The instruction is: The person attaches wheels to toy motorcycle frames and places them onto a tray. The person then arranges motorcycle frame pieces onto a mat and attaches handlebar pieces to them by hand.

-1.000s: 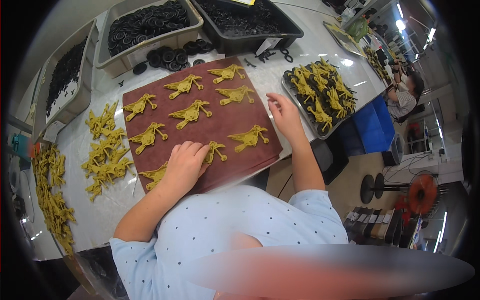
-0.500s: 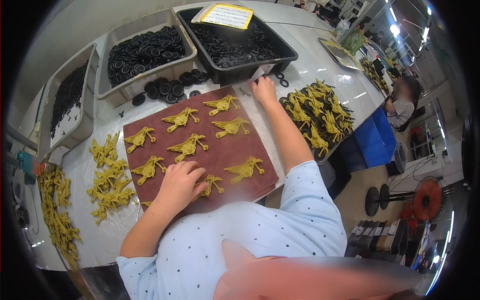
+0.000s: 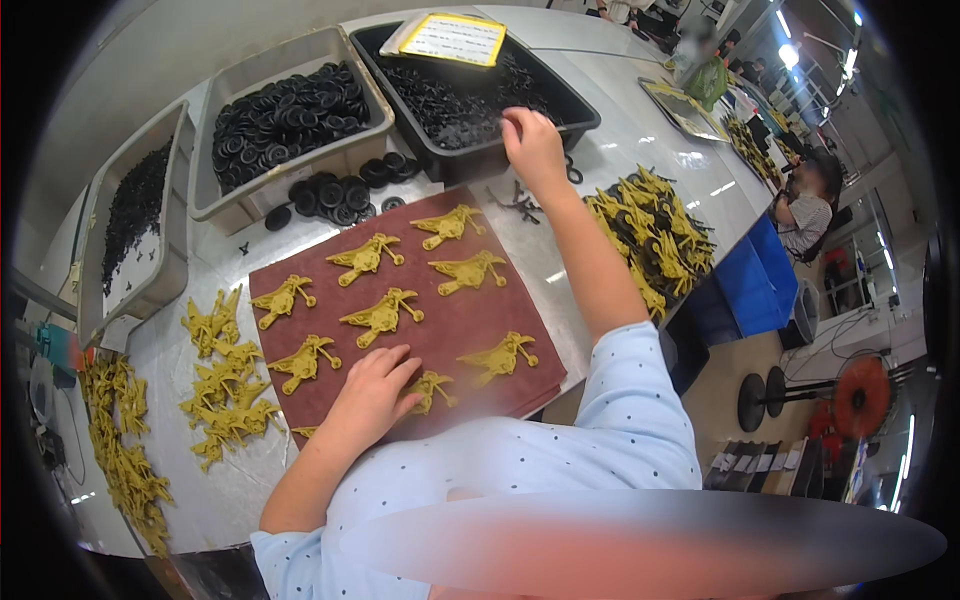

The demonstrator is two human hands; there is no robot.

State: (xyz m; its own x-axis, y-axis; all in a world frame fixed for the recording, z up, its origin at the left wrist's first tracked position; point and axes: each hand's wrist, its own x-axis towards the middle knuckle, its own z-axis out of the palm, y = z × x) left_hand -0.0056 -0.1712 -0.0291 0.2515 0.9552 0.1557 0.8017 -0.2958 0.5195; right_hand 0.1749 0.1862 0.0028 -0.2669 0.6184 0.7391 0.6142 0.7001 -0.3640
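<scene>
My left hand (image 3: 375,392) lies on a maroon mat (image 3: 330,235), fingers stretched and slightly apart, beside a flat yellow plastic part (image 3: 430,390). Several more yellow parts, such as the middle one (image 3: 382,316), lie spaced in rows on the mat. Over the near rim of a black bin (image 3: 465,160) hangs my right hand (image 3: 535,148), its fingers curled together; whatever they hold is hidden. Inside the bin are many small black parts (image 3: 440,95). A few thin black pieces (image 3: 517,203) rest on the table between the mat and my right forearm.
A grey bin (image 3: 385,125) holds black wheels, with loose wheels (image 3: 335,195) before it. Another grey bin (image 3: 180,200) has tiny black parts. Yellow parts (image 3: 225,385) lie in heaps at left; a tray of yellow-and-black pieces (image 3: 655,235) stands at right. A person (image 3: 805,220) sits beyond.
My right hand has moved up and away from the table to the black bin's rim. Thin black pieces now show on the table where it was. My left hand stays on the mat.
</scene>
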